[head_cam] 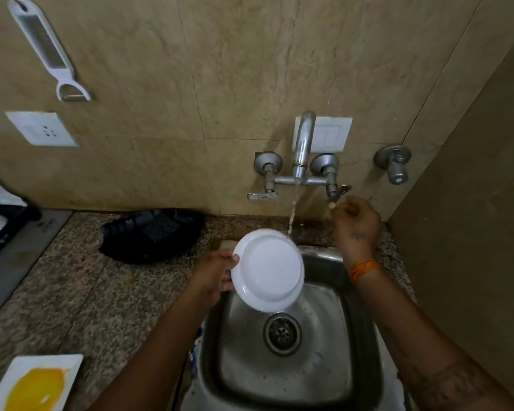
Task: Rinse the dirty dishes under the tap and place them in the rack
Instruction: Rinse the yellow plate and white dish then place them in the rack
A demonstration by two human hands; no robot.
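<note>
Left hand gripped round white plate by rim, tilted over steel sink under tap stream so water ran off; right-hand fingers pinched tap lever, probably adjusting flow.

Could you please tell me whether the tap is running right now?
On: a thin water stream falls from the chrome tap spout onto the round white plate.

White peeler hung on wall, wall socket, black tray
</note>
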